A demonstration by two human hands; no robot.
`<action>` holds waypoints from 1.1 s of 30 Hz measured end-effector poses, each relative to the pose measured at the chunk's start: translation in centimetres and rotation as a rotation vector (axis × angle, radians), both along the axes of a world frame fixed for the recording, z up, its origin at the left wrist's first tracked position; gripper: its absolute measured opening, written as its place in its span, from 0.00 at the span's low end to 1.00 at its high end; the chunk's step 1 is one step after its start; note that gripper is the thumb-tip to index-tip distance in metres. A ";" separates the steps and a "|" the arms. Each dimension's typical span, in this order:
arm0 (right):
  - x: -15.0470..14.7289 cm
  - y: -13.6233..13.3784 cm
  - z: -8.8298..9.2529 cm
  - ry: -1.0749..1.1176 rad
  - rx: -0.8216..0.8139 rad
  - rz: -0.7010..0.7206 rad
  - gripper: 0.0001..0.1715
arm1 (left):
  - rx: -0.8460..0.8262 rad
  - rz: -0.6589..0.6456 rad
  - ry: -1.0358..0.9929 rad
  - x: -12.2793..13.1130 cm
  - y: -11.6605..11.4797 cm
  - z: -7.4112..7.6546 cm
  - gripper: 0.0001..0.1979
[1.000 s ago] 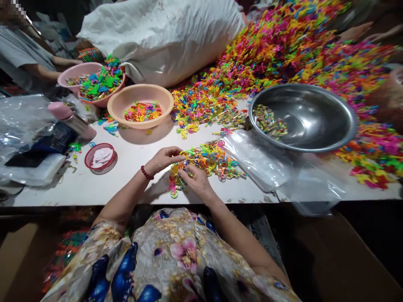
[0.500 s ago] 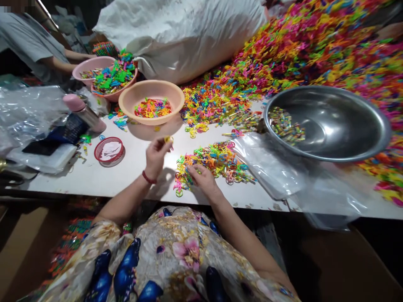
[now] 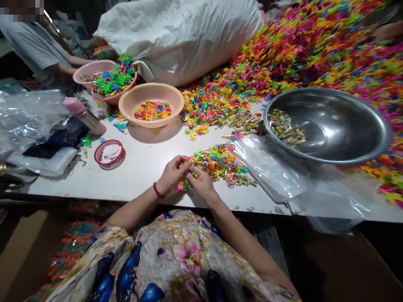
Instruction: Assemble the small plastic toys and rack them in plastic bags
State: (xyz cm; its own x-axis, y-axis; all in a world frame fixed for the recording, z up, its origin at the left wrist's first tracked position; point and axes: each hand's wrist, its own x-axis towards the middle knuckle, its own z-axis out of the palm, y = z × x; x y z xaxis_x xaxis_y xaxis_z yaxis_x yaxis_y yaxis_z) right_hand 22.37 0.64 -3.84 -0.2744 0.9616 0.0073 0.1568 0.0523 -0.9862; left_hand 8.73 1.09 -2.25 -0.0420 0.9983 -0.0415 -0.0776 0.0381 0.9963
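Observation:
My left hand (image 3: 171, 175), with a dark red bracelet at the wrist, meets my right hand (image 3: 201, 183) over the near left end of a small pile of colourful plastic toy pieces (image 3: 222, 163). The left fingers are closed in a pinch; a bit of pink plastic (image 3: 186, 159) shows at their tips, though I cannot tell whether it is held or lies in the pile. On the right hand, thumb and fingers are pressed together, touching the left fingertips. Whatever lies between them is too small and covered to name. Some pile pieces are wheel-shaped, others like thin sticks.
Clear plastic bags (image 3: 273, 172) lie right of the pile, beneath a steel basin (image 3: 343, 126). Behind are a peach basin (image 3: 129, 107), a white sack (image 3: 189, 42) and a large toy heap (image 3: 299, 54). Leftward stand a red basket (image 3: 121, 157) and a bottle (image 3: 90, 119). Another person (image 3: 34, 46) works far left.
My left hand has moved right and down from above the bare table to meet my right hand at the pile. The yellow piece it pinched no longer shows.

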 end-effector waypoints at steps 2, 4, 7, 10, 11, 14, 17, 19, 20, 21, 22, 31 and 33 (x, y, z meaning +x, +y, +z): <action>-0.4 -0.2 -0.2 0.002 0.023 0.010 0.20 | -0.004 0.056 -0.075 1.2 -0.9 -1.0 0.20; -0.5 -0.4 -0.1 0.001 0.050 -0.048 0.22 | 0.017 0.161 -0.120 1.3 -0.7 -1.3 0.20; 0.2 -0.5 0.2 0.022 0.021 -0.165 0.27 | 0.017 0.231 -0.186 0.9 -0.2 -1.0 0.20; 1.4 -0.5 0.6 0.081 -0.108 -0.204 0.32 | -0.084 0.198 -0.319 1.0 -0.2 -0.6 0.20; 1.7 -0.5 0.7 0.132 -0.173 -0.201 0.32 | -0.127 0.189 -0.361 1.1 -0.3 -0.5 0.21; 2.2 -0.6 1.0 0.354 -0.363 -0.204 0.30 | -0.218 0.177 -0.422 1.7 -0.6 -0.4 0.22; 2.1 -0.7 1.2 0.502 -0.485 -0.203 0.29 | -0.220 0.171 -0.425 2.2 -0.8 -0.6 0.22; 2.0 -0.7 1.3 0.541 -0.520 -0.199 0.29 | -0.201 0.167 -0.407 2.4 -1.0 -0.7 0.22; 1.9 -0.7 1.3 0.554 -0.522 -0.202 0.28 | -0.196 0.163 -0.397 2.5 -1.1 -0.7 0.22; 1.9 -0.8 1.3 0.562 -0.516 -0.207 0.27 | -0.195 0.157 -0.387 2.6 -1.2 -0.7 0.22; 1.9 -0.8 1.3 0.567 -0.509 -0.212 0.27 | -0.194 0.151 -0.379 2.7 -1.3 -0.7 0.22; 1.8 -1.2 0.5 0.489 -0.403 -0.213 0.23 | -0.118 0.134 -0.294 3.0 -1.4 -1.1 0.21; 1.8 -1.2 0.2 0.434 -0.359 -0.217 0.22 | -0.121 0.146 -0.291 3.0 -1.4 -1.2 0.21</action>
State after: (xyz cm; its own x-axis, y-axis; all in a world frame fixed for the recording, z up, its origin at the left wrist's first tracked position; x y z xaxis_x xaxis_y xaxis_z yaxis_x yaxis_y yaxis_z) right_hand 24.20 -0.56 -3.68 -0.1157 0.9584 -0.2609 -0.2938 -0.2840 -0.9127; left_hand 11.72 -0.33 -3.46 -0.1527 0.9697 -0.1907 -0.3712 0.1225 0.9204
